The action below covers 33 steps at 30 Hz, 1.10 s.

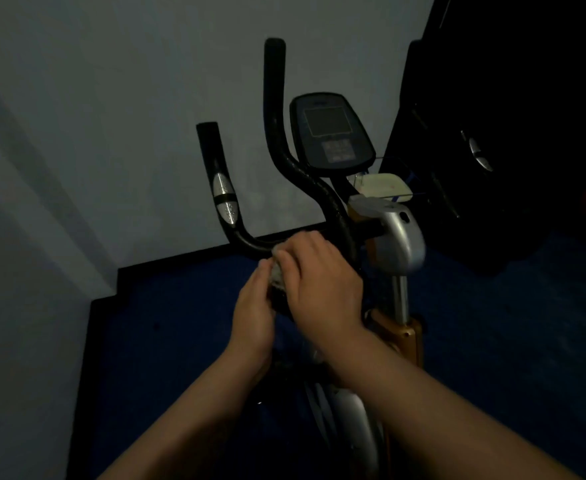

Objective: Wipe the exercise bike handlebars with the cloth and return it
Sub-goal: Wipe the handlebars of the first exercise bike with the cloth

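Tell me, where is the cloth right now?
In the head view, the cloth sits mid-frame between the left hand and right hand, against the handlebar.

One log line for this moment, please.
phase: wiping | cloth: between both hands at handlebar bend | left hand, right hand: gripping cloth | console: dark

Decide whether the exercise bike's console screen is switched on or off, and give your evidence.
Off, as far as the dim picture shows. The console screen is a flat dark grey rectangle, with no lit digits or glow, no brighter than the housing round it.
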Motion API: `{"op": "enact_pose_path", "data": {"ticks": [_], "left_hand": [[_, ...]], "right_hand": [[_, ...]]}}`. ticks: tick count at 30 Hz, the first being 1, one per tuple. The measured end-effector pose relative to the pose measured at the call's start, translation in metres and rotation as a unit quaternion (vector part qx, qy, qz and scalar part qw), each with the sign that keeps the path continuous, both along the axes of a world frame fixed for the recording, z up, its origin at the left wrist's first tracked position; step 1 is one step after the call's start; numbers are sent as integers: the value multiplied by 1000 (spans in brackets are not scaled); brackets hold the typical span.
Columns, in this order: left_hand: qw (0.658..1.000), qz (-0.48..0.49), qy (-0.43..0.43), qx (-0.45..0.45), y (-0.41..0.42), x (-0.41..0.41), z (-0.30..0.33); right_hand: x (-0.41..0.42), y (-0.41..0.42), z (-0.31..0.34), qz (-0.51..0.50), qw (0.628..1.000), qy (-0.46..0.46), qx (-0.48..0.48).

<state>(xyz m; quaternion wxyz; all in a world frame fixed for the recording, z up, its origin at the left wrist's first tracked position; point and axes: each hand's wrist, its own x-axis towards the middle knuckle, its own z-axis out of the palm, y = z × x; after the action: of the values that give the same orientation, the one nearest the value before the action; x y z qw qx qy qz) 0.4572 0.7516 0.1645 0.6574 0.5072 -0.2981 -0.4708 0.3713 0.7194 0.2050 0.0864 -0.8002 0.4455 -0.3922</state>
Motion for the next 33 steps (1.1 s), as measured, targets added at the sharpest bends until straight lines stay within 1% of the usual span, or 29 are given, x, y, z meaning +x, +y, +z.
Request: {"op": "enact_pose_path", "data": {"ticks": [1, 2, 4, 6, 9, 11, 12, 14, 15, 17, 19, 20, 21, 23, 25, 26, 28, 29, 31, 32, 33], "left_hand": [[1000, 6, 17, 5, 0, 0, -2], [1000, 6, 15, 8, 0, 1, -3], [1000, -5, 7, 14, 2, 1, -5], [1000, -15, 3, 19, 1, 1, -2], [999, 4, 18, 38, -2, -3, -2], [998, 16, 28, 48, -2, -3, -2], [998, 11, 40, 49, -2, -1, -1], [998, -1, 41, 46, -4, 1, 7], [999, -5, 33, 43, -5, 2, 13], [1000, -8, 3, 25, -12, 0, 23], [999, 3, -50, 20, -19, -6, 29], [996, 10, -81, 30, -23, -9, 31], [992, 17, -116, 41, -27, -10, 31], [979, 19, -194, 50, -31, -9, 28], [968, 4, -246, 51, -30, -7, 23], [963, -1, -263, 51, -29, -7, 21], [957, -2, -286, 51, -29, -6, 20], [954, 0, -295, 52, -29, -5, 21], [951, 6, -303, 57, -28, -6, 23], [952, 8, -300, 57, -28, -7, 22], [955, 9, -291, 57, -28, -8, 22]], "right_hand": [[2, 6, -8, -1, 1000, -5, 10], [-2, 13, -15, 11, 1000, -17, 22], [-25, 24, -22, 68, 997, -19, 33], [-35, 15, -13, 106, 993, -8, 42], [-6, 3, -1, 75, 992, -83, 64], [2, 12, -10, 57, 991, -102, 66], [-6, 18, -16, 76, 989, -102, 74], [-34, 24, -22, 136, 986, -62, 78], [-47, 21, -19, 152, 987, -28, 45], [-54, 4, -9, 128, 989, 20, -68], [-43, -14, -3, 43, 984, 83, -153], [-39, -16, -5, 10, 977, 120, -176], [-42, -14, -12, 0, 970, 147, -191], [-67, -1, -34, 29, 968, 165, -185], [-99, 16, -43, 72, 977, 139, -144], [-106, 15, -41, 79, 986, 96, -111], [-93, -2, -22, 44, 998, -46, -22], [-78, -14, -11, 15, 995, -100, 20], [-51, -29, -1, -12, 981, -156, 111], [-42, -29, -4, -28, 975, -175, 137], [-38, -22, -9, -49, 974, -178, 133]]}}
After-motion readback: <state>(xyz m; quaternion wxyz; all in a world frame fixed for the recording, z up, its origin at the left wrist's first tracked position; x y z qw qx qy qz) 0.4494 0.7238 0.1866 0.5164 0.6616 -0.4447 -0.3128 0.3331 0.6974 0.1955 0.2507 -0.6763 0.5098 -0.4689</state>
